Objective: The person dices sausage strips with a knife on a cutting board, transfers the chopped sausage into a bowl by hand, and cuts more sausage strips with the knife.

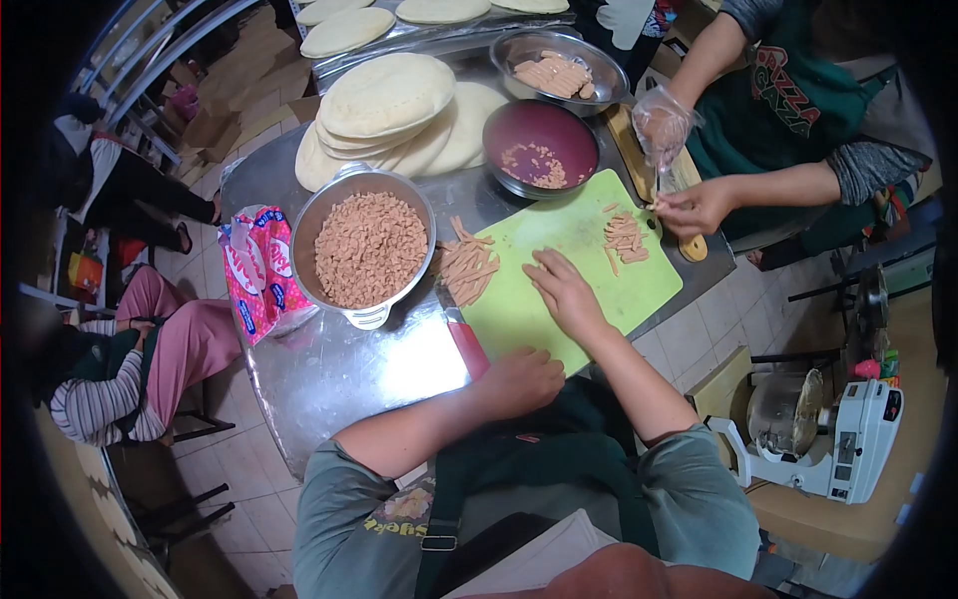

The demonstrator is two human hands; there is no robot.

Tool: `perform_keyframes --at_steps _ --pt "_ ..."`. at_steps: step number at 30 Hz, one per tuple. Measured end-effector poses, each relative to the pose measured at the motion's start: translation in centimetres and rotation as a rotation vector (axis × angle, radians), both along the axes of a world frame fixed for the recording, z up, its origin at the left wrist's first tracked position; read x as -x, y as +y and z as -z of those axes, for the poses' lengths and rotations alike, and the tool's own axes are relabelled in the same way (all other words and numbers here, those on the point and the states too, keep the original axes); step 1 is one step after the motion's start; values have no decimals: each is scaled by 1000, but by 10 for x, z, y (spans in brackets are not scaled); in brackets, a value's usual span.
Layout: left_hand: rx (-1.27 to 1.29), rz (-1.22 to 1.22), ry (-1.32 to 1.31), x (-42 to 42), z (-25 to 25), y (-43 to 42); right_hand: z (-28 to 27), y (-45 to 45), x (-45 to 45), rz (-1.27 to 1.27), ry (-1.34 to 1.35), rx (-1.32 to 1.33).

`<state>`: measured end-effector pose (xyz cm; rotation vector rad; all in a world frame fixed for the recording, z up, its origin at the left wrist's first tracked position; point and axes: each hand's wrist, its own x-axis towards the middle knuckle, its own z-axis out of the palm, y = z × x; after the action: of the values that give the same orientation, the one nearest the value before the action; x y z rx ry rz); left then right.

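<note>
My right hand (565, 292) lies on the green cutting board (519, 334), palm down with its fingers stretched out. Curled fingers close my left hand (521, 382) at the board's near edge; what is in it, if anything, is hidden. Sausage strips (467, 265) lie in a heap on the board's left end and spill past its edge. A smaller pile of cut sausage strips (625, 238) lies toward the board's far right. Left of the board stands a metal pot (424, 275) full of chopped sausage (367, 250). A dark red strip (466, 344) shows along the board's left side.
Flatbreads (387, 95) are stacked beyond the pot. A red-purple bowl (519, 125) holds chopped bits; a steel bowl (609, 65) holds sausages. A pink package (261, 270) lies left. Across the table, a co-worker's gloved hand (664, 125) and bare hand (694, 208) work over a wooden board (689, 170).
</note>
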<state>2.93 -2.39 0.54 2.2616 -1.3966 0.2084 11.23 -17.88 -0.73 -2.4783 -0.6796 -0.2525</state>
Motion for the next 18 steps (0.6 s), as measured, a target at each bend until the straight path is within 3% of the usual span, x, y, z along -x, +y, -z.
perform_keyframes --at_steps 6,11,18 --pt "41 -6 17 2 5 -1 -10 2 5 2 -87 15" --pt "19 7 5 2 3 0 -6 6 2 162 -168 145" --pt "-30 38 40 0 3 1 3 3 -19 174 -293 98"
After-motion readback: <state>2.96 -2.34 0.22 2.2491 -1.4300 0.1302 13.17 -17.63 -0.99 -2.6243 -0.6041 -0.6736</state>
